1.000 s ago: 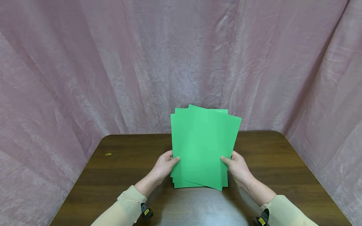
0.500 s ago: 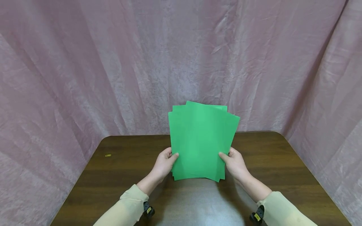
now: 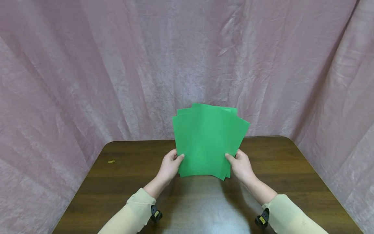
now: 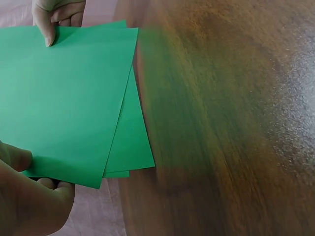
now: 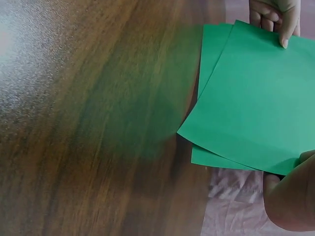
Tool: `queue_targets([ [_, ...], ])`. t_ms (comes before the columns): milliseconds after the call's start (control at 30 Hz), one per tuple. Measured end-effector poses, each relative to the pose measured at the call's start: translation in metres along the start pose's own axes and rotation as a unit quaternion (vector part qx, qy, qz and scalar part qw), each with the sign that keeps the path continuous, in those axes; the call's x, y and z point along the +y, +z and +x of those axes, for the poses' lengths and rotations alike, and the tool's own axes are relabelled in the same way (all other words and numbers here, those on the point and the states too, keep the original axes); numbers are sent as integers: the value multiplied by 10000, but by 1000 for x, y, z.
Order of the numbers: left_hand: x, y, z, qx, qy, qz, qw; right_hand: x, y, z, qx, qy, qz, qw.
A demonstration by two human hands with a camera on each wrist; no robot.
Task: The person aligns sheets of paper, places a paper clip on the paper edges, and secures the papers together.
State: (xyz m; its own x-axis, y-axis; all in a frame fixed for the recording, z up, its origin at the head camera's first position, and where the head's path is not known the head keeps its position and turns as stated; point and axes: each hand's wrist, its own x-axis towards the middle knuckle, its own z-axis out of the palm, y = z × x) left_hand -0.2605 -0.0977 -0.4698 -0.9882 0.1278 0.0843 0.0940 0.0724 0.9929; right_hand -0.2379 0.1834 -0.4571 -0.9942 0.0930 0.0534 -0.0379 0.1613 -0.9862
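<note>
Several green paper sheets (image 3: 208, 139) are held up above the table in an uneven, fanned stack, their corners sticking out at different angles. My left hand (image 3: 170, 165) pinches the stack's left edge, thumb in front and fingers behind. On the opposite edge my right hand (image 3: 242, 165) pinches it the same way. In the left wrist view the sheets (image 4: 69, 98) overlap loosely, with lower corners apart. The right wrist view shows the sheets (image 5: 256, 98) slightly bowed, the front one turned against those behind. Fingers behind the paper are mostly hidden.
A small yellow paper clip (image 3: 111, 161) lies at the far left of the brown wooden table (image 3: 131, 162). Pink curtains (image 3: 187, 58) hang behind the table and along its sides. The table's far edge has rounded corners.
Both hands have raised the sheets slightly and tipped them, so their lower edges sit higher in view. The sheets now bow more. The grip on both sides stays the same.
</note>
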Motion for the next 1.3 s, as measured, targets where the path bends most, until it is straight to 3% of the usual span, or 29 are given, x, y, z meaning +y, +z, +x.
queue_targets([
  [267,3,2,6,88,-5,-240,9997,1,4,8,118,-161,-123,9997],
  [633,2,4,15,63,-83,-435,9990,-1,6,15,141,-164,160,9996],
  [1300,-2,5,13,48,-155,-441,9989,2,8,15,175,-70,131,9997],
])
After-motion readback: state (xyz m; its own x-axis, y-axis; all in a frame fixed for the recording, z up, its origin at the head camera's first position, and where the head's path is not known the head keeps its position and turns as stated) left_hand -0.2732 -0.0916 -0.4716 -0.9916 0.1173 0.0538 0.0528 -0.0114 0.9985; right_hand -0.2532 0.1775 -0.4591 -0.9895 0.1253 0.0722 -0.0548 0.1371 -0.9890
